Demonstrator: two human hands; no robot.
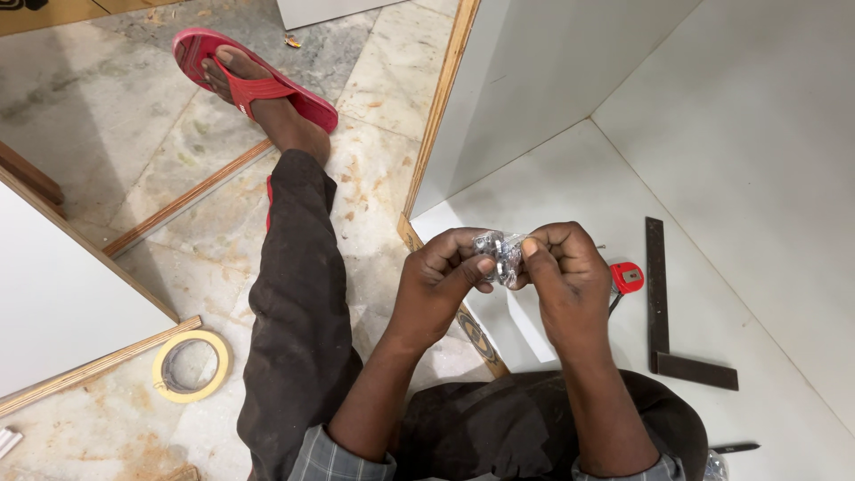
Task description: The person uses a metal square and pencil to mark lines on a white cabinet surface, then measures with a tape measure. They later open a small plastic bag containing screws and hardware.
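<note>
Both my hands hold a small clear plastic packet [499, 251] with shiny metal hardware inside, raised in front of me. My left hand [443, 272] pinches its left side between thumb and fingers. My right hand [564, 267] grips its right edge with thumb and forefinger. The packet is crumpled, and I cannot tell the exact pieces inside. Below my hands lies the white floor panel [570, 178] of an open cabinet carcass.
A red tape measure [627, 277] and a dark metal try square [663, 312] lie on the white panel to the right. A roll of masking tape [190, 366] lies on the stone floor at left. My leg stretches out to a red sandal [258, 80]. A plywood edge [443, 98] runs upward.
</note>
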